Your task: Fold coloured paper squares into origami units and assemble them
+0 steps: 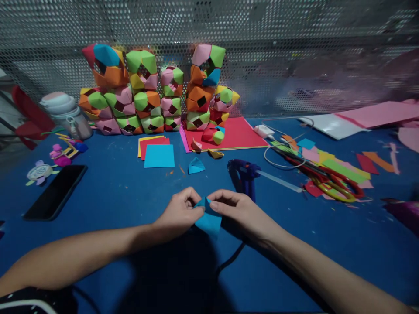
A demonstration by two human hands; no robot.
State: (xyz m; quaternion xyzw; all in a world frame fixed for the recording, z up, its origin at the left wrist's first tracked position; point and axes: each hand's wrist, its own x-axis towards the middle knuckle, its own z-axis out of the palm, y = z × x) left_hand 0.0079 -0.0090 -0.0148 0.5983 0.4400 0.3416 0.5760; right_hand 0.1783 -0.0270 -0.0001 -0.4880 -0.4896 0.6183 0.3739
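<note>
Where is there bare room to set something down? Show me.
The table is bare between the phone and left hand, and right of the right hand, nearer than the scissors. It is crowded at the back with paper balls and around the scissors with paper strips.

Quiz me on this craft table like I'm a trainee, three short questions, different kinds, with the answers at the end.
1. True or false: the left hand and the right hand both grip the same piece of blue paper.
2. Multiple choice: in the stack of small squares, which colour lies on top?
A) yellow
B) red
C) blue
3. Fill in the blank: the pale stick pokes out of the ____.

Key:
1. True
2. C
3. glue gun
</note>
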